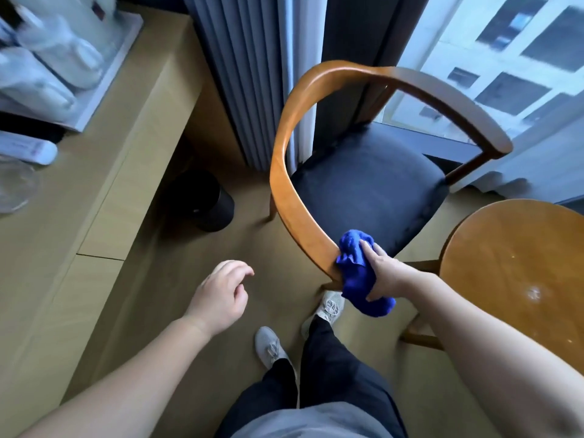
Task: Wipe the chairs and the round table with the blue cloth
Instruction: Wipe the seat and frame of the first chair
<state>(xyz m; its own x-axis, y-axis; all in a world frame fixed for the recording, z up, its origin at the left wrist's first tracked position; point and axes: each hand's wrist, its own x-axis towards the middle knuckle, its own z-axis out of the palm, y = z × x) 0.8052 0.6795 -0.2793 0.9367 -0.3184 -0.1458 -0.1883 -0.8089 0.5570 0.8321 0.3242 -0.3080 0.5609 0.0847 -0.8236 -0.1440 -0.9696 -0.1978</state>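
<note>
Two bare arms reach down and forward. The right grip point(384, 273), a bare hand, pinches a crumpled bright blue cloth point(357, 270), fingers over the top and thumb curled beneath. It presses the cloth against a wooden chair point(474, 118), at the near end of its curved orange-brown rail point(284, 147). The blue cloth bunches over that end of the rail, and a loose fold hangs below the hand. The chair's dark padded seat point(369, 181) lies just beyond the cloth, and the rail sweeps round behind it toward the window point(512, 42).

The left grip point(221, 295) hovers over the tan floor point(151, 279), well apart from the chair, its fingers loosely curled and spread, holding nothing.

A glossy brown round desk point(512, 263) stands just beside the chair at the right, partly under the right forearm. Pale specks and a whitish smudge show on its top.

A long pale wooden desk point(126, 137) runs along the left. It carries a tray of white items point(63, 58), too blurred to tell apart, and a clear glass piece point(15, 184) at the edge of view. A black cylindrical bin point(205, 207) sits on the floor between that desk and the chair. Grey-blue pleated curtains point(240, 74) hang behind it. Grey shoes point(270, 346) and dark trouser legs point(328, 368) show below.
</note>
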